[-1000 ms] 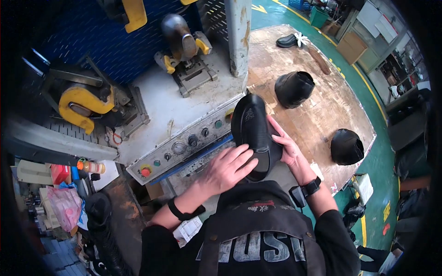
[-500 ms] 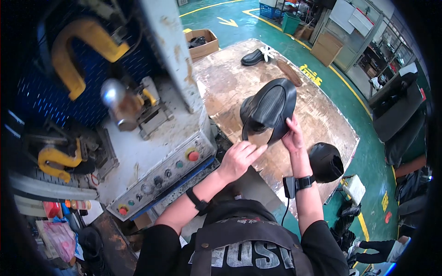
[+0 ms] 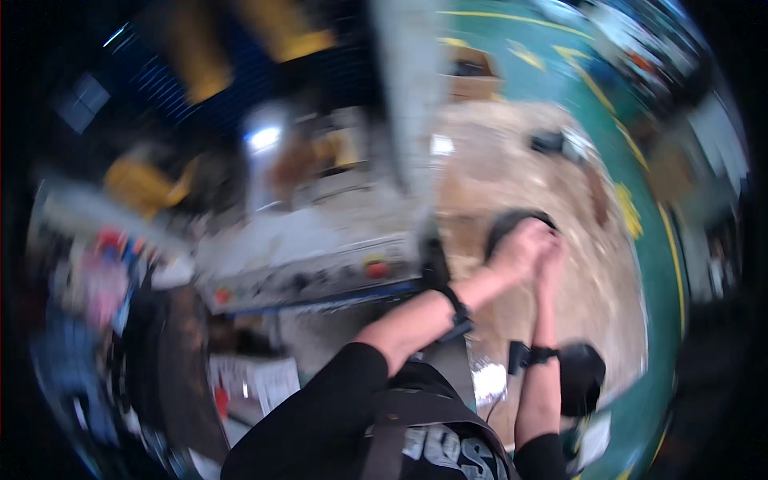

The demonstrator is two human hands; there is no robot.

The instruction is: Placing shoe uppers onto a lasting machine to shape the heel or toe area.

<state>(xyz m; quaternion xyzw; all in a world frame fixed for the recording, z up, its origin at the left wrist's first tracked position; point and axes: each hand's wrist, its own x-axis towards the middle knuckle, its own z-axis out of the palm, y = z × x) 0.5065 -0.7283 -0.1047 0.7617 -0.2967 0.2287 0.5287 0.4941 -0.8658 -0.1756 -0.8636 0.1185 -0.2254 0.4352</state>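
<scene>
A black shoe (image 3: 502,230) is held over the table, blurred and mostly covered by my hands. My left hand (image 3: 522,246) is closed at its near side, fingers bunched and smeared. Right beside it, touching or nearly so, my right hand (image 3: 550,258) is also closed at the shoe. Where the fingertips sit on the shoe is hidden. A shiny black rounded piece (image 3: 582,379) rests at the table's near right, beside my right forearm.
The worn brown table (image 3: 512,176) carries a small dark shoe (image 3: 547,142) and a brown sole-shaped piece (image 3: 598,198) farther back. A machine with a button panel (image 3: 312,276) and red knob (image 3: 376,268) stands left. An open cardboard box (image 3: 474,86) sits beyond the table.
The view has swung left and blurred. The shoe has been lowered and turned away, and my left hand has come up against my right at the shoe.
</scene>
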